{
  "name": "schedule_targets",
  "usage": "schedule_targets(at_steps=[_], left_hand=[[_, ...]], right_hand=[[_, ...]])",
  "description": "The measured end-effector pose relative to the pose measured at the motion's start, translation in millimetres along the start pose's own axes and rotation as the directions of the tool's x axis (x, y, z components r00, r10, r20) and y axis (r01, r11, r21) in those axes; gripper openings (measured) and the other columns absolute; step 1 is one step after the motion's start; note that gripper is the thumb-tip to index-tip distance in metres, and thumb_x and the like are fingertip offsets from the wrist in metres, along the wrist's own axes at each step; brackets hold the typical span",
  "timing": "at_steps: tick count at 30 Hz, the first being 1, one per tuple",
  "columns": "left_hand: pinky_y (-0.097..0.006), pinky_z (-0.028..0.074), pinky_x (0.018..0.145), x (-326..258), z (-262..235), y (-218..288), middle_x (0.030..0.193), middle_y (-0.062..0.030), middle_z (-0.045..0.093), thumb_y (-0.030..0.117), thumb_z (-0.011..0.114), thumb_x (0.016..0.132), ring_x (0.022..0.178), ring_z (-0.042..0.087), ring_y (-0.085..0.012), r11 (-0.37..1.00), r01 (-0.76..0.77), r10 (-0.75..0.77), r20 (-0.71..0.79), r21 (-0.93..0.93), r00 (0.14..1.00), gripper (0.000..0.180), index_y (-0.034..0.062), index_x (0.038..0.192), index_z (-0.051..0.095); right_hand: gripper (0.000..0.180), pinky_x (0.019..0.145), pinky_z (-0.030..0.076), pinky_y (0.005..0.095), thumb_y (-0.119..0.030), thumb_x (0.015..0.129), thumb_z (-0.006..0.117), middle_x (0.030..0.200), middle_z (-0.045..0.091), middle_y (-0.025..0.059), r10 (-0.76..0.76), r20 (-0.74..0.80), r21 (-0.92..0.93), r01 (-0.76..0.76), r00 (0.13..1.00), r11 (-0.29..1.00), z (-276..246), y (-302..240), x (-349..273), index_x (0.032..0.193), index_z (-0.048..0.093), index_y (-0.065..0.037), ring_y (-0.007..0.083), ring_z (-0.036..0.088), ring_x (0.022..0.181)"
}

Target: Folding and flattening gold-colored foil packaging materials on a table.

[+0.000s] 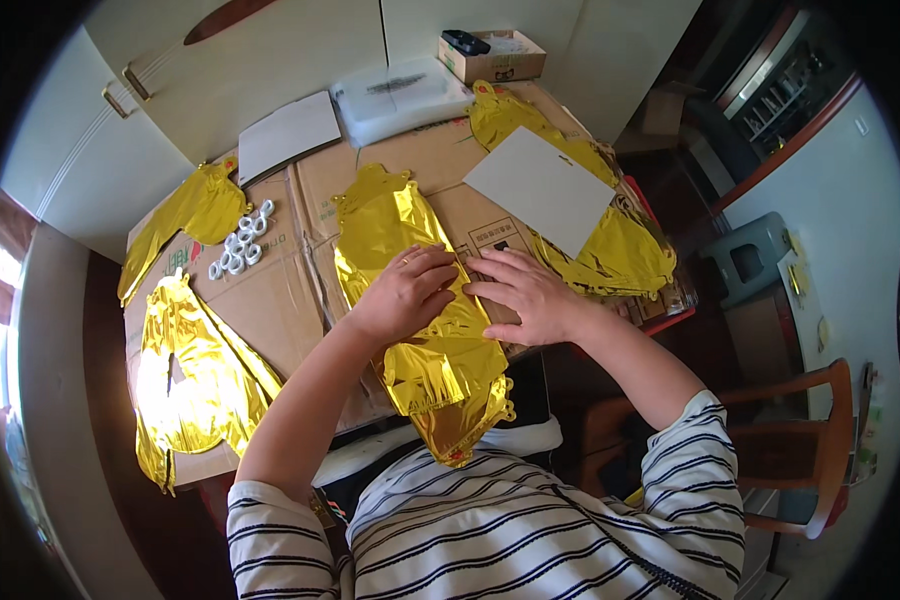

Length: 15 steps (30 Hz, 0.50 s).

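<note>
A flat gold foil balloon (380, 215) lies lengthwise in front of me, its near end hanging over the table edge towards my lap. My left hand (407, 290) rests on the middle of this foil, palm down, fingers slightly bent. At the foil's right edge is my right hand (530, 297), fingers spread and their tips touching the edge. Beneath the hands the foil is creased, and part of it is hidden by my left hand.
Cardboard (270, 320) covers the table. More gold foil balloons lie at near left (185, 370), far left (195, 205) and right (620, 255), the last under a white card (545, 185). Several white ribbon rolls (238, 243), grey-white sheets (288, 135), a plastic package (400, 100) and a small box (505, 62) sit farther back.
</note>
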<state>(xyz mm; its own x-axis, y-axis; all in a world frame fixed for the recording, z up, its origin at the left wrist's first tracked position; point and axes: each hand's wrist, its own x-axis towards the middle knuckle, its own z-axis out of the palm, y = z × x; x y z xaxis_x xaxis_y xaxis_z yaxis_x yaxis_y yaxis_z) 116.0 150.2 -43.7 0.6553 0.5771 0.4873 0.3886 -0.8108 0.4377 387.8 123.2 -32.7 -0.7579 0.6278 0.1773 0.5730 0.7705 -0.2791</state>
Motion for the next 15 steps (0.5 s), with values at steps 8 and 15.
schedule_targets(at_steps=[8,15], left_hand=[[-0.051,0.042,0.114,-4,0,1,0.13,-0.0149,0.064,0.013,0.076,0.089,0.13,0.058,-0.037,0.998,0.059,-0.059,0.045,-0.007,0.997,0.034,0.0017,0.12,0.069],[-0.051,0.041,0.115,-4,-1,-1,0.132,-0.0152,0.064,0.015,0.075,0.091,0.132,0.058,-0.0366,0.998,0.069,-0.068,0.068,-0.004,0.995,0.035,0.0021,0.122,0.069]], right_hand=[[0.069,0.124,0.028,0.0506,-0.041,0.083,0.078,0.158,0.042,0.0182,0.026,-0.024,0.031,-0.026,0.999,0.999,-2,-9,-15,0.143,0.059,-0.012,0.0373,0.035,0.148],[0.07,0.123,0.028,0.0519,-0.042,0.083,0.079,0.158,0.042,0.02,0.047,-0.004,-0.009,-0.047,0.999,0.999,-11,-23,-40,0.143,0.059,-0.012,0.0386,0.034,0.149]])
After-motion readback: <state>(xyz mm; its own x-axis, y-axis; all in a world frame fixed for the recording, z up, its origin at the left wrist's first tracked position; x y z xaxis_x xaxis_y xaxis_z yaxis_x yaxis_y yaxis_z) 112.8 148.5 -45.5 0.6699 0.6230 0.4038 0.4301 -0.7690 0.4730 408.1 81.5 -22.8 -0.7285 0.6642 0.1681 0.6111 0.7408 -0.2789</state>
